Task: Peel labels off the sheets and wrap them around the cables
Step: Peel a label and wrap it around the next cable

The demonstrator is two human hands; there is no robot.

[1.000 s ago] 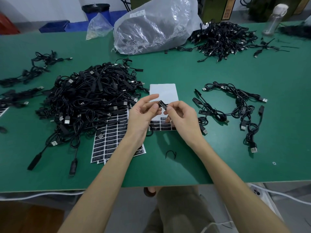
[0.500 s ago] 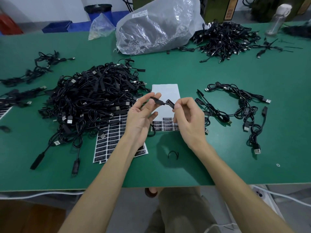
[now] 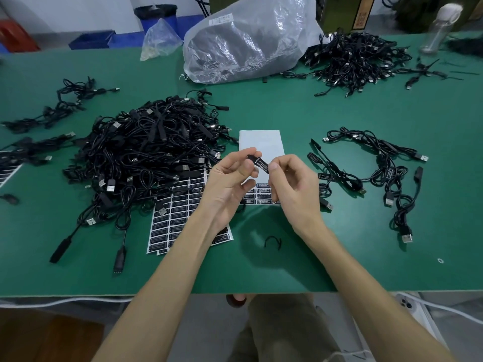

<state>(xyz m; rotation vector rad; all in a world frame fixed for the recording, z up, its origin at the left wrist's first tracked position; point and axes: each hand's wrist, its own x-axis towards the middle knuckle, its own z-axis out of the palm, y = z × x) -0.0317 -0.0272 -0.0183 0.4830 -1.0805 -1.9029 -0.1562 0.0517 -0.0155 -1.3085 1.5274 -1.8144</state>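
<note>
One label (image 3: 262, 165) pinched, left hand (image 3: 226, 184), right hand (image 3: 295, 188), mid-table (image 3: 339, 257).

held label: small black rectangular label with white print (image 3: 262, 165), off its sheet, in the air, slanted; upper end meets the held cable, lower end pinched by right hand (image 3: 292, 184).
held cable: thin black cable (image 3: 251, 157), only a short stretch shows, pinched in left hand (image 3: 230, 178) fingertips.
used sheet: white rectangular backing sheet (image 3: 261, 142), lying flat beneath the hands, mostly bare; a few rows of black leftover labels (image 3: 264, 195) at its near end.
full sheets: overlapping white sheets packed with black labels (image 3: 180, 218), flat, far edge under the heap, partly hidden by the left forearm.
main heap: big tangled heap of black USB cables (image 3: 146, 152), left of the used sheet.
right group: few loose black cables (image 3: 379, 173), right of the used sheet, some with label flags on.
far heap: smaller tangle of black cables (image 3: 352, 56), far right.
</note>
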